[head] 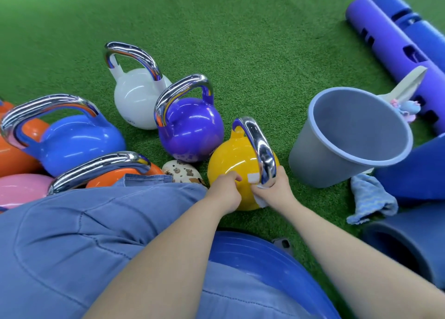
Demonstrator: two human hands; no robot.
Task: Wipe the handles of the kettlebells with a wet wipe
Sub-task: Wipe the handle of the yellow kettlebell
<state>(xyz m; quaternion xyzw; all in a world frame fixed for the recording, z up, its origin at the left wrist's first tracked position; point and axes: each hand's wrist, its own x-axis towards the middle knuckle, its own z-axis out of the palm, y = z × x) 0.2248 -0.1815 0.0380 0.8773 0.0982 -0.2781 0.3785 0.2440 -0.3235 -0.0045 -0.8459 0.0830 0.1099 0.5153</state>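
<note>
A yellow kettlebell stands on the green turf in front of me, its chrome handle running toward me. My right hand grips the near end of that handle with a white wet wipe bunched under the fingers. My left hand rests against the yellow ball's near side with its fingers curled; I cannot tell whether it grips anything. To the left stand a purple kettlebell, a white one, a blue one, an orange one and a pink one, all with chrome handles.
A grey bucket lies tipped on the turf right of the yellow kettlebell, with a blue cloth beside it. Purple and blue foam tubes lie at the far right. My knee in blue jeans and a blue ball fill the foreground.
</note>
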